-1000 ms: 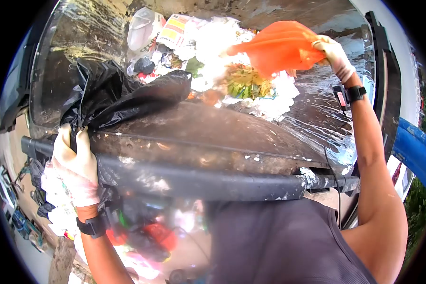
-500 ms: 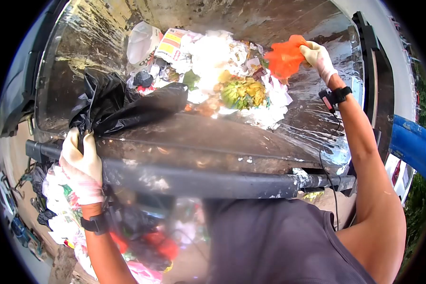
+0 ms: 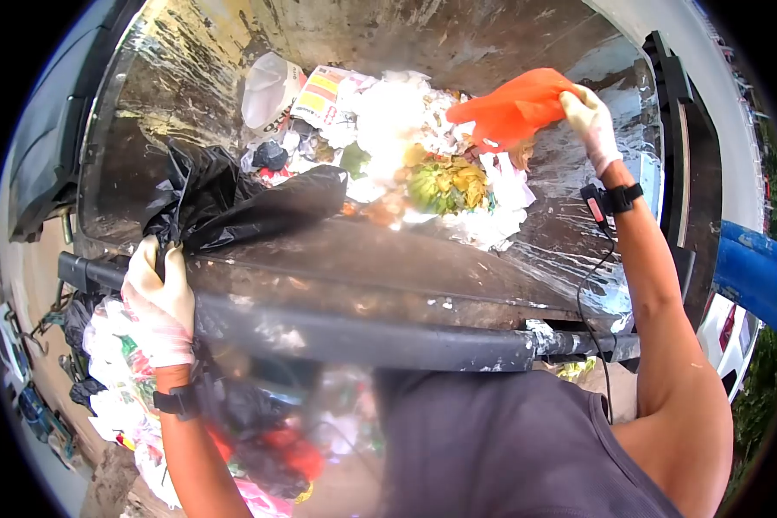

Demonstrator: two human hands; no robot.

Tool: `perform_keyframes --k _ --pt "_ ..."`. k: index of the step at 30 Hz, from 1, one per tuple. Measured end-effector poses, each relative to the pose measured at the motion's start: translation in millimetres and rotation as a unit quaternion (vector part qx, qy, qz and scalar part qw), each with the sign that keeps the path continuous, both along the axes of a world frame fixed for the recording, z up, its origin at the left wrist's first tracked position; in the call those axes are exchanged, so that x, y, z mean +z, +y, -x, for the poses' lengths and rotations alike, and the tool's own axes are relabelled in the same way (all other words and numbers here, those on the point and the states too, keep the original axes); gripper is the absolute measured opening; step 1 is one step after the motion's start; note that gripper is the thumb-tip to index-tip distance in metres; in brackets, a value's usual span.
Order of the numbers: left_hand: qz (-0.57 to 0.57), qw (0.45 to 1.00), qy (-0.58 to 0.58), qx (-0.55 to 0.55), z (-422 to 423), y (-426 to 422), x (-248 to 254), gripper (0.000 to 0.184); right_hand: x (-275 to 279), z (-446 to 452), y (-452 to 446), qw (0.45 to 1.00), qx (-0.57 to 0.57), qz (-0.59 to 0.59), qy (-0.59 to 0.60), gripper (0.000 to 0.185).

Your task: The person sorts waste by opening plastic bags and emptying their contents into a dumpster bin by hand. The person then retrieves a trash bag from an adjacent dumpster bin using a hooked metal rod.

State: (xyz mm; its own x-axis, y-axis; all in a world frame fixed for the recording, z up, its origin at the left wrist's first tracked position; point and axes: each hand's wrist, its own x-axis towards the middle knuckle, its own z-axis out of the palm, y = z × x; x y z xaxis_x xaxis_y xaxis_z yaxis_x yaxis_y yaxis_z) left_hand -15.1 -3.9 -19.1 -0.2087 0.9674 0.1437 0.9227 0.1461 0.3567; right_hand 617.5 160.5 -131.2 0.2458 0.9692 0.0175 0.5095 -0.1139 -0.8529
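Observation:
My left hand (image 3: 159,302), in a pale work glove, pinches the gathered end of a black plastic bag (image 3: 224,203) at the near edge of a large dirty metal bin (image 3: 337,259). The rest of that bag lies loosely over the edge into the bin. My right hand (image 3: 591,129), also gloved, grips an orange plastic bag (image 3: 522,108) by its right end, above the bin's right side. Beneath the orange bag lies a heap of waste: wilted green and yellow leaves (image 3: 447,183), white crumpled paper and plastic, and a translucent white tub (image 3: 268,91).
A dark rail (image 3: 363,332) runs along the bin's near edge, before my body. Below left are several filled rubbish bags (image 3: 112,345), some white, some black or red. A blue tube-shaped part (image 3: 751,268) sticks out at the right. A thin cable (image 3: 583,302) hangs from my right wrist.
The orange bag has spread out longer toward the left, and my right hand has shifted slightly right and down. My left hand keeps hold of the black bag.

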Motion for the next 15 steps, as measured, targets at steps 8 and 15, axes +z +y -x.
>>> perform_keyframes --k 8,15 --pt "-0.036 0.999 0.012 -0.028 2.6 0.0 -3.6 0.023 -20.3 21.4 -22.5 0.937 0.028 0.292 -0.188 0.025" --pt "0.009 1.0 0.017 -0.002 -3.9 1.9 5.3 0.024 -47.8 3.4 -27.0 0.975 0.02 0.2 -0.098 0.029"
